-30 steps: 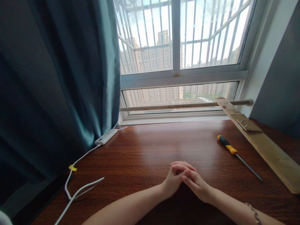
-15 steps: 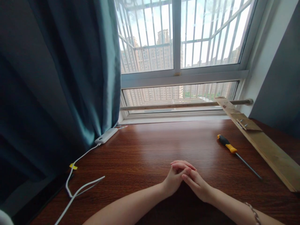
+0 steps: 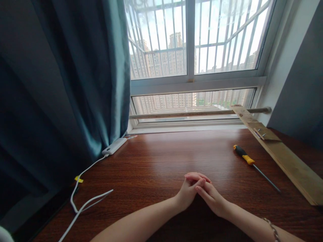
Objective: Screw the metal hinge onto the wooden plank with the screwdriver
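Both hands (image 3: 187, 195) are clasped together, fingers (image 3: 194, 176) folded over one another, above the brown tabletop (image 3: 151, 161).

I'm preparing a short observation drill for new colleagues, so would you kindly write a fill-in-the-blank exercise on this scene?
1. The left hand and the right hand are clasped, and the one on the same arm as the bracelet is the ____.
2. The screwdriver has a handle coloured black and ____.
3. The wooden plank lies to the ____ of the screwdriver.
4. The white cable lies to the ____ of the clasped hands.

Missing words: right hand; yellow; right; left.
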The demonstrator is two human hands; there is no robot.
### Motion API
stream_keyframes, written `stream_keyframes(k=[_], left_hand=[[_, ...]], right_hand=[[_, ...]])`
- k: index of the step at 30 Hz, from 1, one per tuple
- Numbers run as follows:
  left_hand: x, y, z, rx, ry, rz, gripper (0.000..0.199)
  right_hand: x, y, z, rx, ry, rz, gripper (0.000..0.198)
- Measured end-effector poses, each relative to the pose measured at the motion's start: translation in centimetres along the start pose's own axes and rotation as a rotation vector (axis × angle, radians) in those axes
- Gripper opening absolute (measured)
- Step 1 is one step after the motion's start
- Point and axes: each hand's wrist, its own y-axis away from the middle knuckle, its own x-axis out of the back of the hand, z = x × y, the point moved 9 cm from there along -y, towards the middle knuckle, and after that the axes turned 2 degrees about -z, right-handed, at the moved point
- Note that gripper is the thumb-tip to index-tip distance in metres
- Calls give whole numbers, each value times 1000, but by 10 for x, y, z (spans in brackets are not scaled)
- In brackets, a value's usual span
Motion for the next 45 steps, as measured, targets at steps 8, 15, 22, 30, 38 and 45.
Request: stream_keyframes(k=[8, 15, 22, 30, 38, 45], left_hand=[[2, 1, -6, 40, -1, 14, 32], [3, 1, -8, 51, -24, 15, 36], [2, 2, -8, 90, -47, 5, 38], [0, 2, -5, 84, -31, 13, 38], [0, 2, -3, 71, -35, 17, 38], [0, 2, -4, 79, -28, 10, 35]], right_hand=[[0, 0, 1, 8, -2, 14, 30], [-1, 1, 4, -5, 28, 3, 31], [-2, 0, 5, -5, 37, -5, 31], [-1, 0, 3, -5, 22, 1, 32], [-1, -1, 0, -5, 34, 9, 32], [-1, -1, -2, 2, 36, 7, 32]])
